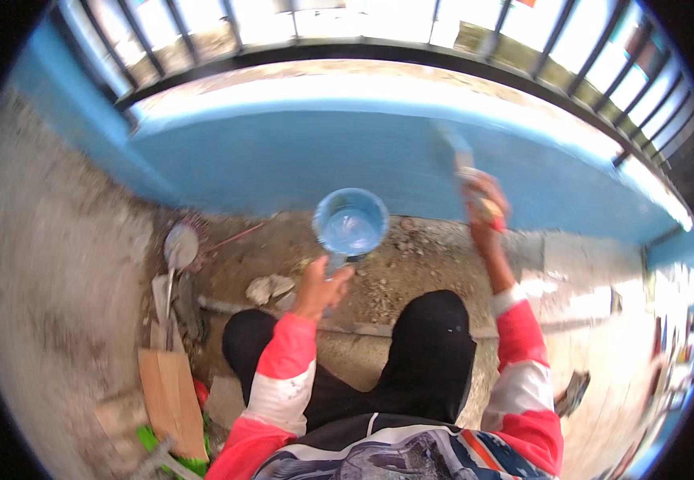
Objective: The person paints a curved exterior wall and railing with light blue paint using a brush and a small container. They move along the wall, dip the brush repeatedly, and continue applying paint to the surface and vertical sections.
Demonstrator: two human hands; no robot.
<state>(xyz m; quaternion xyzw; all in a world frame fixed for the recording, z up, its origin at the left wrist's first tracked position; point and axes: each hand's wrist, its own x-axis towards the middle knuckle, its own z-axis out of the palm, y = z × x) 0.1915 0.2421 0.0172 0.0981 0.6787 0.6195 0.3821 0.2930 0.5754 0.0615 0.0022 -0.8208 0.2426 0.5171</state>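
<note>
My left hand (321, 288) grips the handle of a blue plastic dipper (350, 222), held over the dirt in front of my knees. Some pale blue liquid, apparently paint, shows inside it. In my right hand (486, 201) is a paintbrush (459, 150), its bristle end blurred and up against the low blue wall (275, 159). Whether the bristles touch the wall cannot be told from this blur. The brush's handle end sticks out below my fingers.
Dark metal railings (365, 48) run above the wall's bright ledge. To the left, a ladle-like metal tool (180, 249), a wooden board (170, 396) and stone pieces (269, 289) lie on the ground. A dark scrap (573, 393) rests on the paler floor at right.
</note>
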